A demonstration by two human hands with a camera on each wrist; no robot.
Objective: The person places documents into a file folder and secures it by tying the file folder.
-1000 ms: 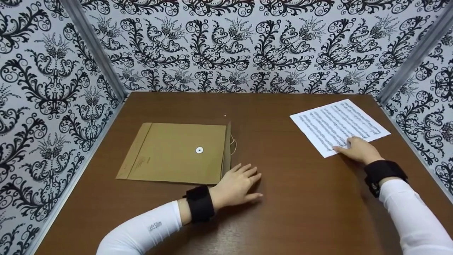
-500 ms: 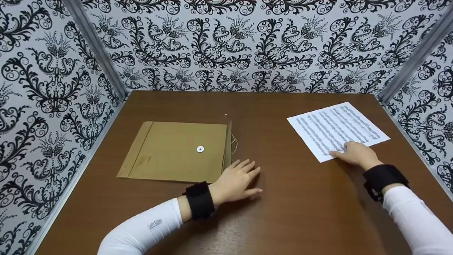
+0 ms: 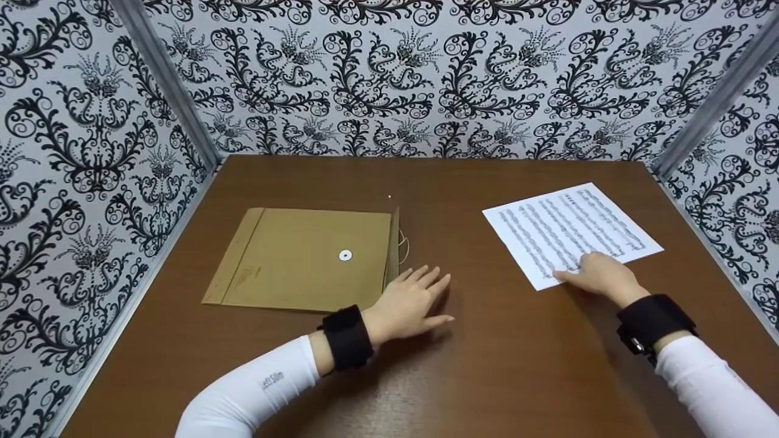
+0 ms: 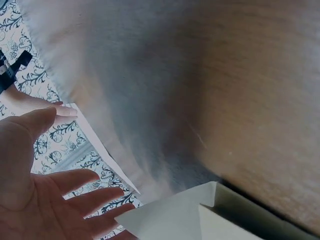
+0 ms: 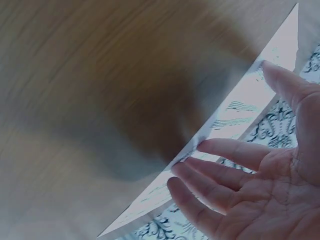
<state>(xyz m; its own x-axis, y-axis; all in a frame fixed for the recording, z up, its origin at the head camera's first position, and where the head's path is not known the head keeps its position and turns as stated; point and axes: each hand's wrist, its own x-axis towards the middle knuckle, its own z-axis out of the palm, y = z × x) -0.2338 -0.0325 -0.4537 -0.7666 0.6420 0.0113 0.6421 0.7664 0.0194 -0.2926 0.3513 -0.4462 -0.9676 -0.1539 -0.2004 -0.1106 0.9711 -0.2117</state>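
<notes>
A sheet of printed music (image 3: 566, 234) lies on the right of the table, turned at an angle. My right hand (image 3: 602, 278) rests its fingertips on the sheet's near edge; in the right wrist view the fingers (image 5: 235, 152) reach out fairly straight and spread against the paper. A brown string-tie envelope (image 3: 298, 261) lies on the left, its flap end facing right and standing slightly up. Beside that end my left hand (image 3: 408, 304) hovers palm down with spread fingers, covering the envelope's near right corner. The left wrist view shows the envelope's mouth (image 4: 235, 207) gaping a little.
The brown wooden table (image 3: 475, 365) is enclosed by patterned walls (image 3: 389, 73) at the back and sides. A white button (image 3: 345, 255) sits on the envelope, and a loose string (image 3: 404, 246) trails from its flap. Black bands (image 3: 347, 337) circle both wrists.
My right hand has slid the music sheet toward me and slightly left. The left hand stays beside the envelope, having shifted slightly away from me.
</notes>
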